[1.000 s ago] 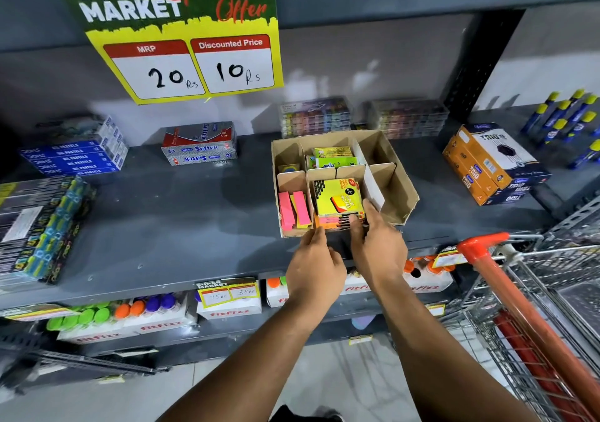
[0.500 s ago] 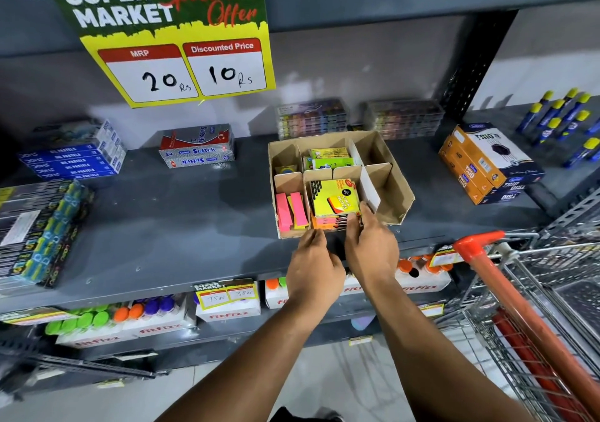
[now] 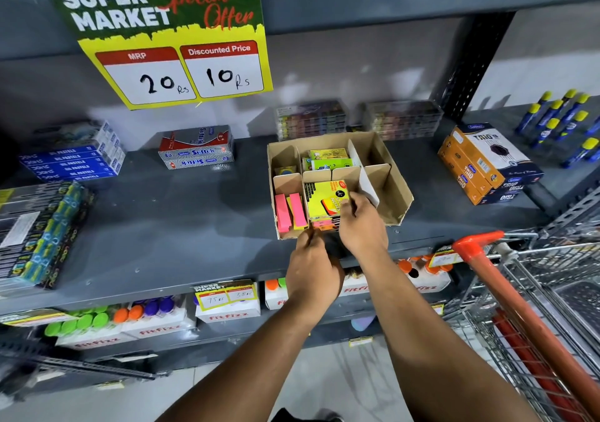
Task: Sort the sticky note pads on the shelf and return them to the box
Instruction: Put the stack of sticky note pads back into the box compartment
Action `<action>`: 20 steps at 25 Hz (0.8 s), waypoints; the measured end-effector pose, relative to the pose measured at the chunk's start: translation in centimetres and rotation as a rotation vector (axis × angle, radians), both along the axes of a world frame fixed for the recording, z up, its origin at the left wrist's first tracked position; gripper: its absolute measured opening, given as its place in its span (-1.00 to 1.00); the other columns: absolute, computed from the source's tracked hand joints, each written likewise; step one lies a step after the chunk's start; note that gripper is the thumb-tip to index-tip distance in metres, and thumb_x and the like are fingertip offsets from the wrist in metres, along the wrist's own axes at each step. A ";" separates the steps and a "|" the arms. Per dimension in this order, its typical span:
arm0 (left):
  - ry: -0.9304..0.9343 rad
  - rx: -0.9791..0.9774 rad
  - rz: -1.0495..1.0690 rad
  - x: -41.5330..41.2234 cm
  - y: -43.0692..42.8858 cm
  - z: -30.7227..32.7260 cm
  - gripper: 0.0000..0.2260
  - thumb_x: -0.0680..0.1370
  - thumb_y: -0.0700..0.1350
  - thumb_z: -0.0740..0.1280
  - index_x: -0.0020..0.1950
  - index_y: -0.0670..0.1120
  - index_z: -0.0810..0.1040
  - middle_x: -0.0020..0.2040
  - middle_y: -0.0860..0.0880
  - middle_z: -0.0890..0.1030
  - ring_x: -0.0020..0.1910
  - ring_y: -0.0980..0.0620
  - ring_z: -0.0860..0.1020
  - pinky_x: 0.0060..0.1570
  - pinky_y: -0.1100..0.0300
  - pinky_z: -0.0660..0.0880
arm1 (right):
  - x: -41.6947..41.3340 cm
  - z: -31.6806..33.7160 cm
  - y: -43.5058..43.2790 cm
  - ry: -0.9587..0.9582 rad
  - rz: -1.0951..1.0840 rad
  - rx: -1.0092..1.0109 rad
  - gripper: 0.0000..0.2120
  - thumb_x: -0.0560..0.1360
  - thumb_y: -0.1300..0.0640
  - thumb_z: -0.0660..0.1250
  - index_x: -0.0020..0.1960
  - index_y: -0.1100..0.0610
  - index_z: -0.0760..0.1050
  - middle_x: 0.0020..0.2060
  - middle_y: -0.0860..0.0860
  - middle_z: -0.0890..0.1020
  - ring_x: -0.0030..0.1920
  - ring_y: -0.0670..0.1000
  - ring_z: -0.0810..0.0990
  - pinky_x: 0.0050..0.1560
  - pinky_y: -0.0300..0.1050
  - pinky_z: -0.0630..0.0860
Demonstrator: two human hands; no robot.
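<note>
Looking down from the head camera, we see a grey metal shelf (image 3: 162, 226) with a divided cardboard box (image 3: 394, 191) standing near its front edge. Both bare hands reach up to the box's front middle compartment.

Our right hand (image 3: 362, 226) has its grip closed on a stack of sticky note pads (image 3: 326, 199), thumb and fingers pinching the stack's lower right corner. The top pad is yellow-green with black print; pink and orange edges show beneath it. The stack sits inside the front middle compartment, tilted back against the divider.

Our left hand (image 3: 313, 270) is just below and left of the stack, at the box's front wall. Its fingertips point toward the bottom edge of the pads, but we cannot tell whether its grip is closed on anything, since the back of the hand hides the fingers.

In the front left compartment, two pink pads (image 3: 289, 212) stand on edge, side by side. In the back middle compartment lie green pads (image 3: 329, 160). The right compartments hold nothing we can make out.

Above hangs a price sign (image 3: 175, 38) reading "Special Offer", 20 Rs and 10 Rs. An orange-handled shopping cart (image 3: 519, 278) stands at the right. Orange and navy boxes (image 3: 487, 165) sit on the shelf right of the cardboard box.
</note>
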State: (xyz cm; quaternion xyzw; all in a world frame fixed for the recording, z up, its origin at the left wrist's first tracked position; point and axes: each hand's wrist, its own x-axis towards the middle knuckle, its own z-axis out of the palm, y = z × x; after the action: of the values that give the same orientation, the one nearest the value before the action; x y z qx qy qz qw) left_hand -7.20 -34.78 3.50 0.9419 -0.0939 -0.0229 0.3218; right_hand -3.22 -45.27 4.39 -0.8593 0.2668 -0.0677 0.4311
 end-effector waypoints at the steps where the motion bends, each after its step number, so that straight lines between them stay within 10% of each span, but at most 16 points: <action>1: -0.008 -0.007 0.003 0.0 0.0 -0.1 -0.67 0.46 -0.29 0.26 0.23 -0.26 0.48 0.30 -0.21 0.48 0.17 -0.25 0.53 0.12 -0.02 0.51 | 0.1 0.0 0.0 0.000 0.002 -0.004 -0.63 0.63 -0.04 0.05 0.37 -0.01 0.40 0.22 0.08 0.60 0.20 0.20 0.56 0.09 0.07 0.48; 20: -0.079 -0.153 0.027 -0.7 0.1 -0.6 -0.61 0.47 -0.32 0.29 0.31 -0.20 0.47 0.33 -0.19 0.50 0.29 -0.20 0.48 0.29 -0.04 0.46 | -0.1 -0.1 0.1 0.011 0.026 0.067 -0.60 0.61 -0.15 0.04 0.19 0.10 0.45 0.06 0.15 0.66 0.05 0.24 0.63 0.10 0.18 0.55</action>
State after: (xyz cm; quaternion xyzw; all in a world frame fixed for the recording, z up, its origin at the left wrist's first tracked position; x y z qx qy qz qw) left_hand -7.85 -34.64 2.92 0.9159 -0.0955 0.0260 0.3890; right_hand -3.32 -45.18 4.27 -0.8482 0.2601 -0.0486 0.4589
